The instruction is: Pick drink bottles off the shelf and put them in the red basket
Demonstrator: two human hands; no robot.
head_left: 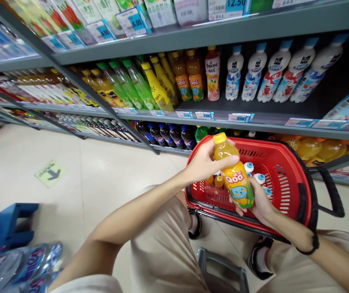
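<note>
An orange juice bottle [238, 181] with a Qoo label and yellow cap is held tilted over the red shopping basket [295, 162]. My left hand [206, 158] is closed around its upper part, just below the cap. Around the lower part, my right hand [260, 201] grips from the right side and underneath. Inside the basket, behind the bottle, stand several white bottles with blue caps [260, 178] and a few bottles with orange caps [218, 181]. The bottle and my hands partly hide the basket's contents.
Shelves hold white blue-capped bottles [232, 77], two Qoo bottles [195, 77], a Tropicana bottle [212, 73] and green bottles [134, 87]. The basket's black handle [333, 195] sticks out right. A grey stool [223, 272] is between my legs. Packed water bottles [24, 264] lie lower left.
</note>
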